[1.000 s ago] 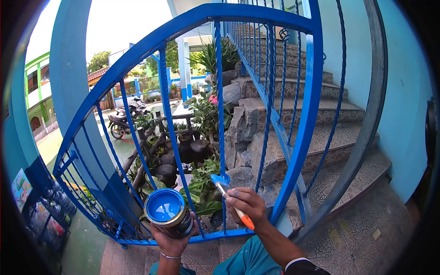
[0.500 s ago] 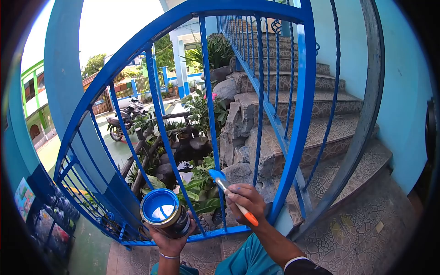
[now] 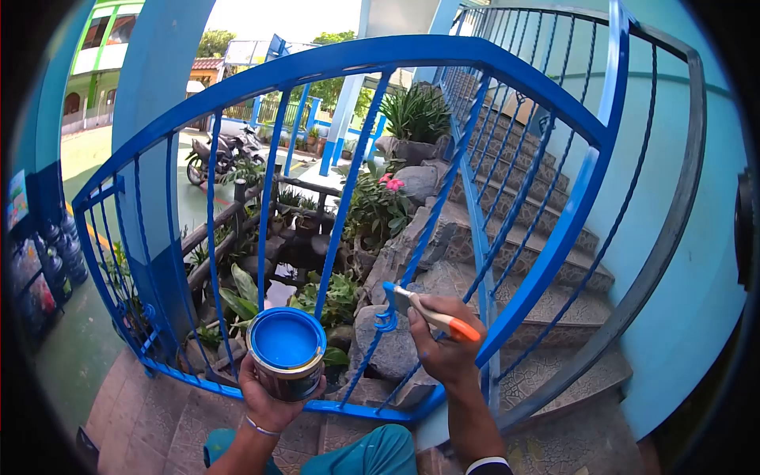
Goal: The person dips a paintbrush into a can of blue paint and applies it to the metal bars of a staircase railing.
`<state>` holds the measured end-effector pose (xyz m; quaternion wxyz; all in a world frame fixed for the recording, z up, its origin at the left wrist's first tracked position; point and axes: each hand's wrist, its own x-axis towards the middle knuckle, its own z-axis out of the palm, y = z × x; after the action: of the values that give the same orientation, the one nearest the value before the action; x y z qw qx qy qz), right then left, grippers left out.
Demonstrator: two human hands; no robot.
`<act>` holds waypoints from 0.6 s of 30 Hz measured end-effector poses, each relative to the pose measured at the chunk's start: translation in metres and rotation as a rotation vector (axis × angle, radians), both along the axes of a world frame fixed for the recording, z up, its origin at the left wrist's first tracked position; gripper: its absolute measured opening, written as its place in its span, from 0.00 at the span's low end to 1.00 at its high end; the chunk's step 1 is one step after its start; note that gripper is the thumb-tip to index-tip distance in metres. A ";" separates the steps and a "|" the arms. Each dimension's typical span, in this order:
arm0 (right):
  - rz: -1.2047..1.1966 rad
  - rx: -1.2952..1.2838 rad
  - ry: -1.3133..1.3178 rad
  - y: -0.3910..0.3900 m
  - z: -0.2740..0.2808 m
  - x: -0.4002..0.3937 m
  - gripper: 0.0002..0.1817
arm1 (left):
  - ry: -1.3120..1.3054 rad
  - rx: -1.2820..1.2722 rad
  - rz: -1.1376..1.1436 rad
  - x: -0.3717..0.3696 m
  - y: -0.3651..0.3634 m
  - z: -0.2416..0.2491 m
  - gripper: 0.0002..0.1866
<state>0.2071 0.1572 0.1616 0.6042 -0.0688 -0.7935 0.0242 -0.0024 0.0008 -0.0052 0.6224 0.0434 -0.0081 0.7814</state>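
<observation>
My left hand (image 3: pixel 273 402) is wrapped round an open can of blue paint (image 3: pixel 286 348), held upright low in front of the railing. In my right hand (image 3: pixel 445 348) is a paintbrush (image 3: pixel 434 315) with a pale handle and an orange end. Its blue-coated bristles are against or very close to a twisted bar of the blue metal railing (image 3: pixel 475 54). Just below the bristles, a curled blue ornament (image 3: pixel 385 320) sits on that bar. Fingers hide part of the brush handle.
Behind the railing lies a garden with rocks (image 3: pixel 388 340), plants and a pink flower (image 3: pixel 391 182). Tiled stairs (image 3: pixel 554 309) climb at the right beside a bare grey rail (image 3: pixel 673 245). A motorbike (image 3: pixel 226 154) is parked beyond, and plastic bottles (image 3: pixel 67 253) stand at the left.
The view has shifted, so the railing and stairs sit farther right. My right hand has turned the brush, its bristles now at the twisted bar. The can is held more level, its paint surface fully visible.
</observation>
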 end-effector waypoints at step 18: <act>-0.400 0.160 -0.235 -0.025 0.114 -0.052 0.10 | 0.052 -0.043 0.103 0.007 0.007 -0.009 0.40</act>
<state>0.1550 0.1326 0.2752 0.5040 -0.1788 -0.8283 -0.1671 0.0050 0.0075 -0.0137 0.5821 0.0507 0.0271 0.8111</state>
